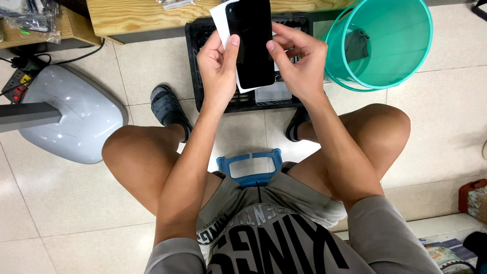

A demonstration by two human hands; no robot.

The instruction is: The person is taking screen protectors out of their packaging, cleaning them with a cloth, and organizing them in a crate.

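Observation:
A black glossy phone-shaped slab [252, 40] with a white sheet [220, 20] behind it is held up between both hands. My left hand [218, 68] grips its left edge, thumb pressed on the front. My right hand [299, 61] holds the right edge, thumb on the black face. Both hands hover above a black plastic crate [198, 56] on the floor.
A teal bucket [401, 50] with a dark cloth inside stands at the right. A wooden bench [142, 18] runs along the top. A grey fan base [76, 122] and a power strip [18, 83] lie at the left. I sit on a blue stool [251, 162].

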